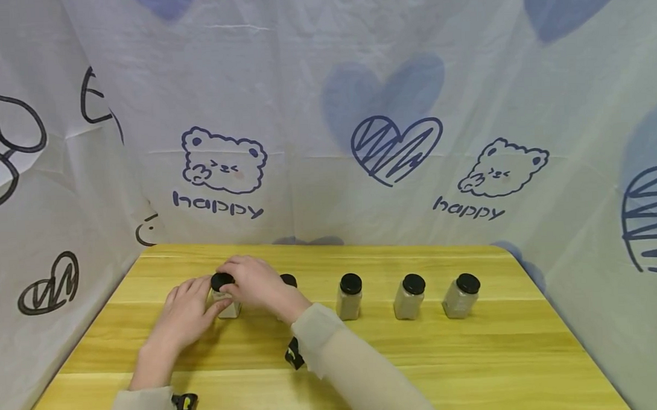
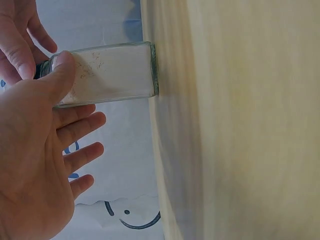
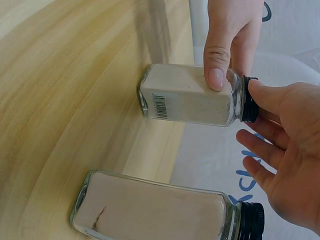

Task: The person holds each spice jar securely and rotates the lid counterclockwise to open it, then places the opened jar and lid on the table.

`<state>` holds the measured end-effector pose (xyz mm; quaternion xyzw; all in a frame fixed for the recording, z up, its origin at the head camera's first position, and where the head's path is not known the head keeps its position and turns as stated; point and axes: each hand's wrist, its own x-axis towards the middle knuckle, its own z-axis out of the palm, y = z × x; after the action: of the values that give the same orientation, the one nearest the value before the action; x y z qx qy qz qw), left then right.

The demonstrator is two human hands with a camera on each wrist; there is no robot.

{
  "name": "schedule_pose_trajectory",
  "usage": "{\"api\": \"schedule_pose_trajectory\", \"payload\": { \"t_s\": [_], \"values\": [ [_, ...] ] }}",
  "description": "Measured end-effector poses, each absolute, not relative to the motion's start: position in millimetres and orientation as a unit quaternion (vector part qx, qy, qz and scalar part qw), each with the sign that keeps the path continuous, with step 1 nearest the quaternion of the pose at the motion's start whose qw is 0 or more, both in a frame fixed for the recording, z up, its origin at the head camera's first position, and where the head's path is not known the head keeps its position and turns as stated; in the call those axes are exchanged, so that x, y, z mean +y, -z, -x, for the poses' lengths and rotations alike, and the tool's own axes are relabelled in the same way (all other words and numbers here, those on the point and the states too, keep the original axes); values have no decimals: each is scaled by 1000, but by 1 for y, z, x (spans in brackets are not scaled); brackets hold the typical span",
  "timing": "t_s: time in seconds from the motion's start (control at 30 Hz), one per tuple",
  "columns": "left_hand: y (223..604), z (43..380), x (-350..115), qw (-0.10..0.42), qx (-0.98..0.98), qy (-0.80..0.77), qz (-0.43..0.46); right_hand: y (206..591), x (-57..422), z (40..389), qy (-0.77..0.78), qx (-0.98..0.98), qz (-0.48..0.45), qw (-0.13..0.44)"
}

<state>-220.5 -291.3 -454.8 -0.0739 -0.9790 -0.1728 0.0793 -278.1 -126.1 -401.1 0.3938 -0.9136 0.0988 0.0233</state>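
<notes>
A square glass jar (image 1: 230, 311) of pale powder stands upright at the left of the table, its black screw lid (image 3: 248, 100) on top. My left hand (image 1: 186, 309) grips the jar's body just below the neck, thumb on one face, the other fingers spread behind it in the left wrist view. From the other side, my right hand (image 1: 257, 283) pinches the lid between thumb and fingers. A barcode label (image 3: 165, 106) shows on the jar's side. Beside it, a second jar (image 3: 155, 205) of powder is partly hidden behind my right hand in the head view.
Further right stand three more black-lidded jars in a row: one near the middle (image 1: 349, 304), another (image 1: 409, 302) beyond it, and the last (image 1: 460, 300) farthest right. A printed cloth (image 1: 316, 169) hangs behind the wooden table (image 1: 475, 363). Small black devices sit at both sleeves.
</notes>
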Motion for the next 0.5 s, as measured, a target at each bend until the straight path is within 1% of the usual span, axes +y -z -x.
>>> {"api": "schedule_pose_trajectory", "payload": {
  "t_s": [0.5],
  "values": [
    [456,220,-292,88,-976,187,72,405,-128,277,-107,-921,-372,48]
  ]
}}
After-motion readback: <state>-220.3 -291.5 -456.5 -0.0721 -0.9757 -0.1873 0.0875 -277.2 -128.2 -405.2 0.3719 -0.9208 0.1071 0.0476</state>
